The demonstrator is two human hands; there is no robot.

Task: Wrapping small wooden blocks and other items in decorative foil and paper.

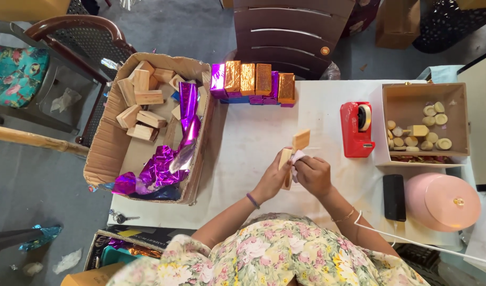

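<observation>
Nearby, tape dispenser [357, 129], perhaps foil-wrapped blocks [253, 83].

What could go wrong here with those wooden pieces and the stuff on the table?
The wooden pieces are pinched only at their lower ends between the left hand and right hand, so the upper one might slip loose. The cardboard box juts past the table edge and could tip.

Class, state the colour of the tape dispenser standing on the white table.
The tape dispenser is bright red, seen in the head view, the only one given.
</observation>
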